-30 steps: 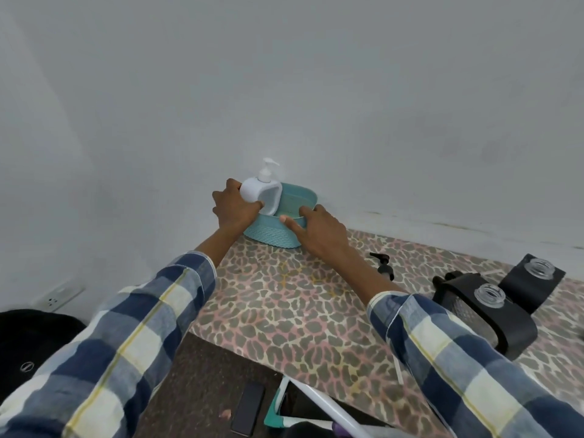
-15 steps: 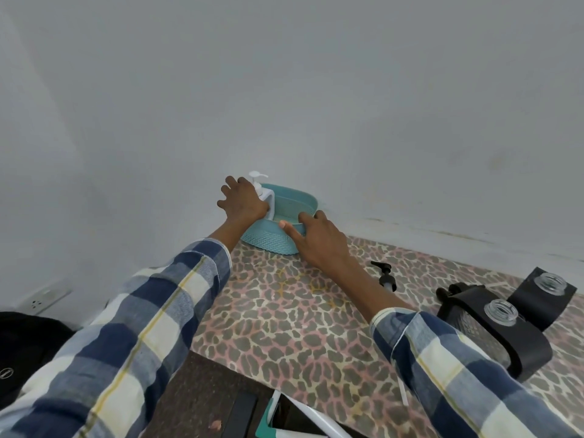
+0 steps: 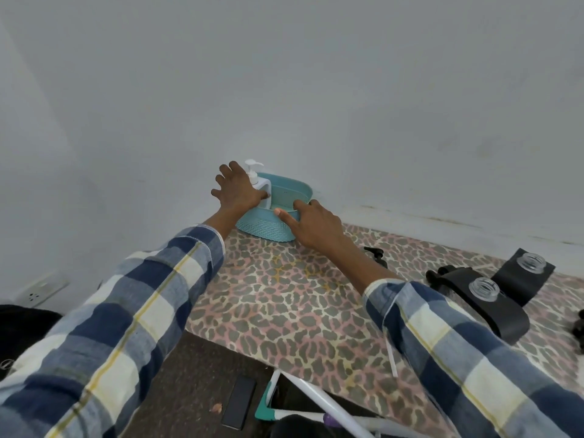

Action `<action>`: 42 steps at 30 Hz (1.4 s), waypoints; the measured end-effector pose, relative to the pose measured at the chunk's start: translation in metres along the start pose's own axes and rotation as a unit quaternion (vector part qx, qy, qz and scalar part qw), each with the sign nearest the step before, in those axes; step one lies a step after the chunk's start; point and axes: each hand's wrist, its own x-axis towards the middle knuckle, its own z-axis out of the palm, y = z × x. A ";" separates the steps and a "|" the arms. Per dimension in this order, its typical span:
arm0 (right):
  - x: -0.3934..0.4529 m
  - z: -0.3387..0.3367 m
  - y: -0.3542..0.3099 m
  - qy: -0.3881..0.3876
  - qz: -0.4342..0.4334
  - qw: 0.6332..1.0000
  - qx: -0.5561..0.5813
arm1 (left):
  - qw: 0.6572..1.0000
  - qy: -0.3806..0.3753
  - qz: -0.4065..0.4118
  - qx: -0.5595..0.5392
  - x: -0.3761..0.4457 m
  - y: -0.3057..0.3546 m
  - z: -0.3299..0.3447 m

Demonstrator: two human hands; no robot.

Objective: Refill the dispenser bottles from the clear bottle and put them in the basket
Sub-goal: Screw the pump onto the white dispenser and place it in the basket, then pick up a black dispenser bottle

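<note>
I see the white dispenser bottle [image 3: 263, 188] upright in the left end of the teal basket [image 3: 268, 227], at 12 o'clock on the bench [image 3: 284, 298]. My left hand [image 3: 237, 191] rests against it, fingers spread and straight. My right hand [image 3: 316, 224] grips the basket's near rim. Two black bottles [image 3: 493, 298] lie uncapped at 3 o'clock.

**One head camera, looking forward and down**

There is only one view, so no part of the scene is shared. It looks from the person's head, above the near edge of the table [image 3: 284, 311], toward its far left corner at the wall [image 3: 316, 90]. Both sleeves fill the near foreground.
</note>
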 end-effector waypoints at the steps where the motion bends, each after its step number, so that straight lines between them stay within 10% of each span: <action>1: 0.000 -0.003 -0.001 -0.008 -0.001 1.000 -0.021 | 1.000 -0.002 0.000 -0.023 -0.004 -0.001 -0.002; 14: -0.088 -0.075 -0.004 0.114 -0.020 0.993 -0.025 | 0.944 0.249 0.194 -0.096 -0.155 0.044 -0.031; 26: -0.222 -0.176 0.065 0.231 -0.031 0.972 -0.002 | 0.895 0.036 0.348 -0.275 -0.310 0.131 -0.017; 42: -0.375 -0.166 0.200 0.358 0.111 0.926 0.050 | 0.923 -0.118 0.222 -0.291 -0.396 0.179 0.048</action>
